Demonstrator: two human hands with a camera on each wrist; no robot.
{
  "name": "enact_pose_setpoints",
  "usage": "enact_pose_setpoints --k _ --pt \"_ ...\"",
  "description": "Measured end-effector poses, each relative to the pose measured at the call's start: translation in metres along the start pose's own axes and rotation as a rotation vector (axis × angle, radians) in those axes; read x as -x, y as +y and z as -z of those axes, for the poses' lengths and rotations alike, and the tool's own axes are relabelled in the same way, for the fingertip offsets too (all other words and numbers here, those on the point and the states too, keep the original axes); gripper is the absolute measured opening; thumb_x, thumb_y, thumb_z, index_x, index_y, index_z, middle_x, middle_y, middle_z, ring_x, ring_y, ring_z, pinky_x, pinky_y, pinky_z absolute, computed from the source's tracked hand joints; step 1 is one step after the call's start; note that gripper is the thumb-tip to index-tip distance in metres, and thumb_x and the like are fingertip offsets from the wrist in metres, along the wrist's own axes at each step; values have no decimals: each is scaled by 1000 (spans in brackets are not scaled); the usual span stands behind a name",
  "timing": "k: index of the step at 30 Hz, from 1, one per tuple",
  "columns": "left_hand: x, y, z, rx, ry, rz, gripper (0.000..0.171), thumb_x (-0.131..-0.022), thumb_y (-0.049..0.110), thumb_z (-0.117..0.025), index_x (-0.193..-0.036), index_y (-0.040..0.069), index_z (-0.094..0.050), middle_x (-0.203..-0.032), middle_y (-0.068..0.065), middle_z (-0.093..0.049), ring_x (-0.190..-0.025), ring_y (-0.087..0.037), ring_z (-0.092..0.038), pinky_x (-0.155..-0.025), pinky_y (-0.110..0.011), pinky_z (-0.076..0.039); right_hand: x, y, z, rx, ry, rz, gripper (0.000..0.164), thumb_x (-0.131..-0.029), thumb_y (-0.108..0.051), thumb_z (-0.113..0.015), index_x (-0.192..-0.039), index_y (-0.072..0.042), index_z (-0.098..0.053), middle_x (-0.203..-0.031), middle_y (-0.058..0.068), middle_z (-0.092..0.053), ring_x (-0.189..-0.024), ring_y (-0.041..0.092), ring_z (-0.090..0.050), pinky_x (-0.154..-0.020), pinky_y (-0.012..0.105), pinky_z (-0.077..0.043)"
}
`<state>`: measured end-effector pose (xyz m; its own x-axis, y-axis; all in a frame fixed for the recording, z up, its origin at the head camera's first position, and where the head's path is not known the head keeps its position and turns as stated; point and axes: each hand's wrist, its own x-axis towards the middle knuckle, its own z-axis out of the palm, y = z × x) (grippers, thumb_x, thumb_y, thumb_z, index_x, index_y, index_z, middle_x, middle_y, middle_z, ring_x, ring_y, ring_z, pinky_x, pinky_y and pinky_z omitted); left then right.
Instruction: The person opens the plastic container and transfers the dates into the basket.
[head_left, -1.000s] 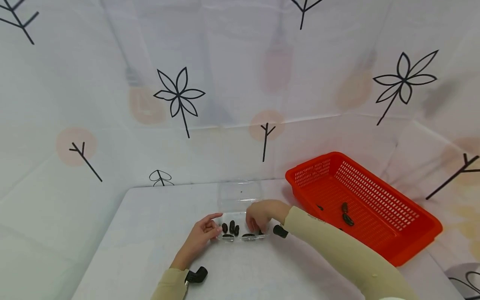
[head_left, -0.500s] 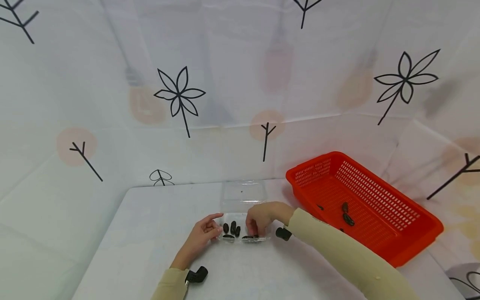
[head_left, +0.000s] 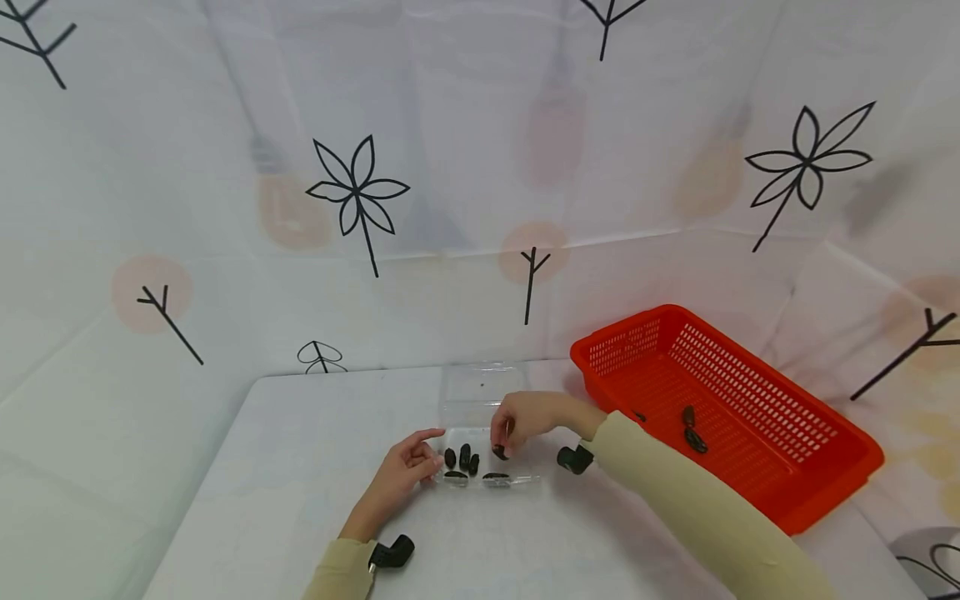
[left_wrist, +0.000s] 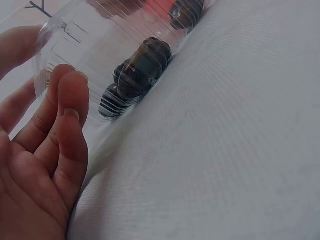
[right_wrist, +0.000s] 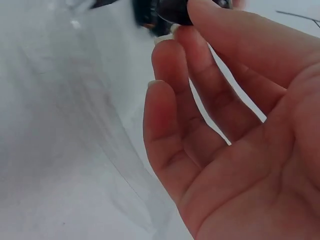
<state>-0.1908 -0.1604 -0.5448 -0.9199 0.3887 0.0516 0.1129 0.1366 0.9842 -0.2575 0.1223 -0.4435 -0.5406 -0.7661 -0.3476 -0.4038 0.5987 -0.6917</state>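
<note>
A clear plastic clamshell box (head_left: 525,481) stands on the white table with its lid (head_left: 480,387) folded back. Several dark, glossy oval pieces lie inside, among them one long piece (head_left: 465,457) near the left end. My left hand (head_left: 405,467) holds the box's left end, index finger at the back corner and thumb at the front. In the left wrist view its fingertips (left_wrist: 72,95) meet the ribbed wall. Over the right part of the box, my right hand (head_left: 525,417) pinches another dark oval piece (head_left: 499,452) between thumb and fingers. The right wrist view shows this piece (right_wrist: 172,11) cropped at the top.
A red perforated plastic basket (head_left: 750,367) stands at the right, with a few dark pieces (head_left: 695,439) on its floor. White printed cloth (head_left: 450,317) hangs behind the table. Black wrist-worn devices (head_left: 393,552) sit at both wrists.
My right hand has lifted a dark oval piece from the box's right front and shifted it left and back. The left hand keeps its place at the box's end.
</note>
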Motion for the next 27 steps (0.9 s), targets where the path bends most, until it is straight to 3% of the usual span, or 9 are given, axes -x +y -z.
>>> enact_pose_setpoints --k 6,11,20,27 --pt "1 -1 0 8 10 -12 47 -94 11 -70 -136 -1 -53 -83 -3 -60 -68 -12 -58 -66 -28 -52 17 6 15 -95 84 15 13 -89 -7 -72 -98 -15 -73 -93 -2 -69 -87 17 -63 -78 33 -54" --pt "1 -2 0 13 7 -39 46 -94 9 -70 -133 -4 -53 -81 -3 -60 -68 -12 -58 -65 -28 -52 39 13 27 -186 191 -20 17 -90 -11 -73 -106 -10 -71 -97 0 -69 -92 22 -63 -82 36 -54" --pt "-1 -3 0 29 2 -38 45 -95 4 -67 -134 -7 -50 -81 -3 -60 -68 -11 -58 -64 -27 -50 104 30 39 -196 410 -90 22 -90 -18 -75 -110 -10 -70 -102 3 -69 -96 25 -64 -84 37 -52" --pt "1 -2 -1 7 27 -23 45 -93 7 -70 -133 -4 -52 -82 -3 -60 -69 -11 -58 -65 -26 -50 151 52 36 -207 497 -134 23 -93 -19 -72 -113 -9 -69 -105 4 -68 -97 24 -60 -83 38 -53"
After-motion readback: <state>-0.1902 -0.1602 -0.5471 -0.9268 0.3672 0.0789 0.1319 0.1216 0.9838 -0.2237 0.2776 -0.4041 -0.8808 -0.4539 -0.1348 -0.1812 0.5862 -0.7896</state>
